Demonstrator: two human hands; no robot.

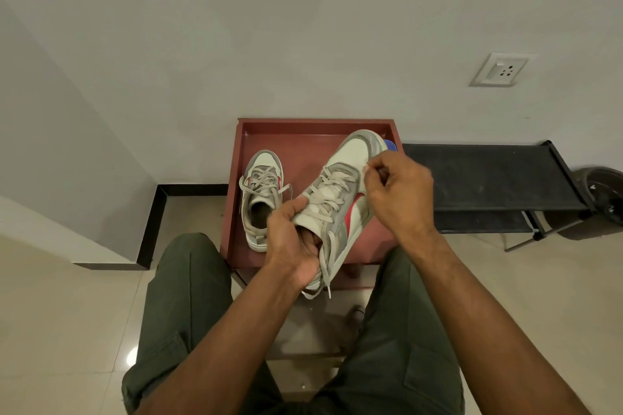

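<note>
Left hand (290, 239) gripped the sneaker (350, 158) by its collar above the tray (317, 123), while right hand (399, 192) pinched the lace (325, 185) toward 1 o'clock. Most eyelets looked threaded, so I'd guess it was barely started. The second sneaker (261, 192) at 9 o'clock sat untouched.

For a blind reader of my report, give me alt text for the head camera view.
A seated person holds a white and grey sneaker over a red-brown tray: the left hand grips its opening, the right hand pinches a lace end near the toe. The matching sneaker lies in the tray.
</note>
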